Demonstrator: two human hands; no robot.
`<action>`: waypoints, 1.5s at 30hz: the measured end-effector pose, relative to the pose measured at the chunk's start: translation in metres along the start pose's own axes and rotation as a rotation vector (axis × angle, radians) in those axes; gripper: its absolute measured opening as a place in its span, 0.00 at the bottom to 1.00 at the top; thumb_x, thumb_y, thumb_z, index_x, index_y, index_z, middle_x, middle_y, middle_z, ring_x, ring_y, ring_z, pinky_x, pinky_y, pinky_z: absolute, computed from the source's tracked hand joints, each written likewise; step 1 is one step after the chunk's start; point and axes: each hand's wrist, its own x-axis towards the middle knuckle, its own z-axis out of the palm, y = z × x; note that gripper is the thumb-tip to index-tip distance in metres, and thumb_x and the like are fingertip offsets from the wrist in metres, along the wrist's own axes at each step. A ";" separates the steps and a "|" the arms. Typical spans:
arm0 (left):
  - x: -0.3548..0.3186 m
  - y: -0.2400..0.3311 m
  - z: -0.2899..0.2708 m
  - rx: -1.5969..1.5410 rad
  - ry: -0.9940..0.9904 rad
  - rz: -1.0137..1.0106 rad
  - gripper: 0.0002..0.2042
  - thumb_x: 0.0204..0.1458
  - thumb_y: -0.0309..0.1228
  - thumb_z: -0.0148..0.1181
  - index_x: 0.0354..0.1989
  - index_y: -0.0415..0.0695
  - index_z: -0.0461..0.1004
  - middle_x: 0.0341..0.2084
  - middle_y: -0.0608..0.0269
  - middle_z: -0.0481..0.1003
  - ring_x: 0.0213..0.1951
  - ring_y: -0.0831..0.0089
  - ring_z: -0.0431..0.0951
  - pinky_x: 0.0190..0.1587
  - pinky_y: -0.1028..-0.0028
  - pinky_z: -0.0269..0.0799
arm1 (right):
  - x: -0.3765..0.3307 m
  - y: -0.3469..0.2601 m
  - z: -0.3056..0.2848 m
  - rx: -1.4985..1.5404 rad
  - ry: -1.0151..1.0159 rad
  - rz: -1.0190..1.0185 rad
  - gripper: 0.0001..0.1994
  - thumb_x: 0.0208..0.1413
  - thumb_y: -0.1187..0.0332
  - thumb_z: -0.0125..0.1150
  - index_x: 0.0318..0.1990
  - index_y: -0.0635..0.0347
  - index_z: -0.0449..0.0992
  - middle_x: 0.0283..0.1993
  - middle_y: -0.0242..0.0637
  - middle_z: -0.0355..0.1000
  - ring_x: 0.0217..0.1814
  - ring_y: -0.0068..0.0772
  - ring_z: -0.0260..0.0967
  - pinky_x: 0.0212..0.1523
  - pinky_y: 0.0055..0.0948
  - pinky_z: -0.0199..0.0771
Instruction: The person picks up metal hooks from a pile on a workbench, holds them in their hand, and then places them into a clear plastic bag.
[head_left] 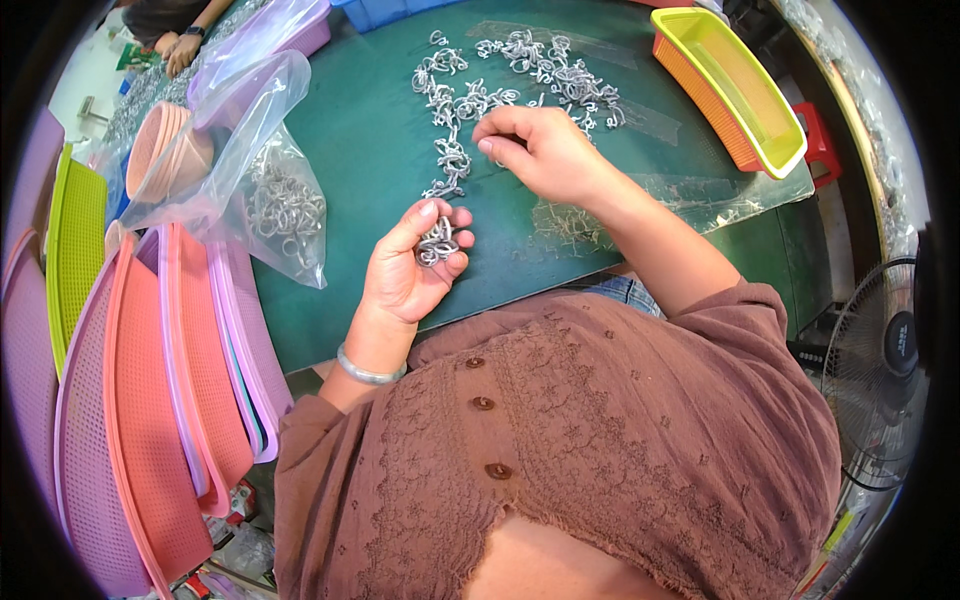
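My left hand [398,270] is cupped, palm up, around a small heap of silvery curled metal rings [437,243]. Beyond it, my right hand [545,150] hovers over the green tabletop [360,160] with thumb and forefinger closed together. What they pinch, if anything, is too small to tell. A long loose pile of the same curled rings [450,160] lies just left of my right hand. Another scattered pile of rings [570,80] spreads behind it. To the left, a clear plastic bag [285,210] holds more of them.
Stacked pink and purple plastic baskets [160,380] crowd the left side, near peach cups [165,150]. A yellow-and-orange basket [735,95] sits at the far right corner, by a red stool [818,145]. A fan [880,350] stands at right. Another person's hand [182,52] shows far left.
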 end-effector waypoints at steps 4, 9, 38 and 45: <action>-0.004 0.006 0.001 0.036 0.025 0.088 0.07 0.51 0.30 0.51 0.35 0.41 0.70 0.30 0.56 0.71 0.32 0.65 0.72 0.29 0.71 0.74 | 0.017 0.007 0.003 -0.564 -0.057 -0.222 0.07 0.43 0.67 0.59 0.30 0.59 0.75 0.30 0.37 0.69 0.36 0.38 0.66 0.38 0.34 0.65; -0.008 0.017 0.002 0.098 0.152 0.172 0.07 0.50 0.32 0.51 0.31 0.41 0.71 0.24 0.60 0.69 0.27 0.66 0.71 0.28 0.71 0.72 | 0.017 -0.005 0.013 -0.775 -0.175 -0.261 0.08 0.40 0.65 0.61 0.29 0.55 0.75 0.33 0.33 0.67 0.43 0.36 0.62 0.43 0.33 0.58; 0.000 0.025 0.012 1.379 0.494 0.469 0.05 0.43 0.27 0.57 0.23 0.38 0.73 0.15 0.70 0.69 0.17 0.82 0.66 0.21 0.81 0.62 | -0.002 -0.006 0.005 -0.458 -0.312 -0.269 0.10 0.42 0.74 0.56 0.36 0.62 0.72 0.35 0.41 0.69 0.40 0.44 0.66 0.42 0.37 0.65; -0.009 0.024 0.013 0.727 0.339 0.348 0.02 0.47 0.25 0.53 0.26 0.41 0.71 0.18 0.71 0.68 0.19 0.84 0.66 0.22 0.83 0.63 | -0.003 -0.015 0.028 -0.298 -0.183 -0.419 0.13 0.41 0.67 0.61 0.37 0.59 0.72 0.36 0.41 0.67 0.41 0.44 0.64 0.43 0.35 0.64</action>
